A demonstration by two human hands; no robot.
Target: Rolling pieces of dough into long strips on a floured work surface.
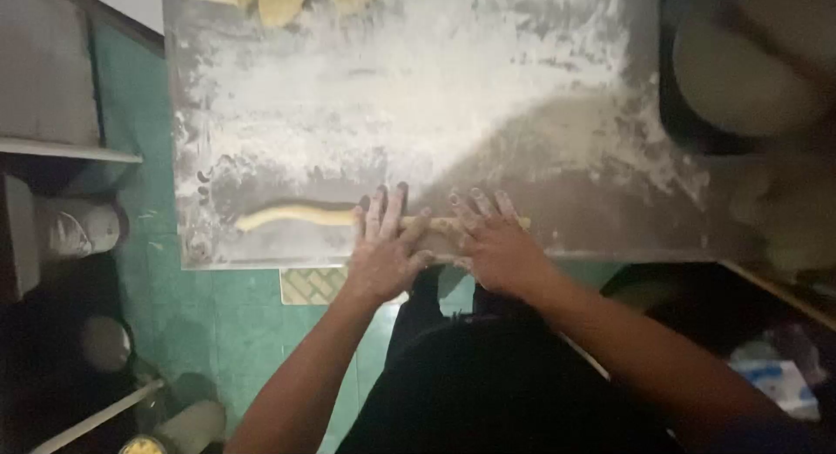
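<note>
Both flat hands, left hand [380,249], right hand [494,245], pressing dough rope [296,215]

Bare forearms, flour-dusted fingers [383,212], dark clothing

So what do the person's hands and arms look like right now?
Both arms are bare to the frame's edge: no sleeves, gloves, watch or rings that I can make out. The left hand and right hand are dusted with flour, mostly on the fingers. The picture is dim.

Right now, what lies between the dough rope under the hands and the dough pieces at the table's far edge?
Head view: only the floured table top lies between the dough rope and the flat dough pieces; nothing else sits there.
</note>
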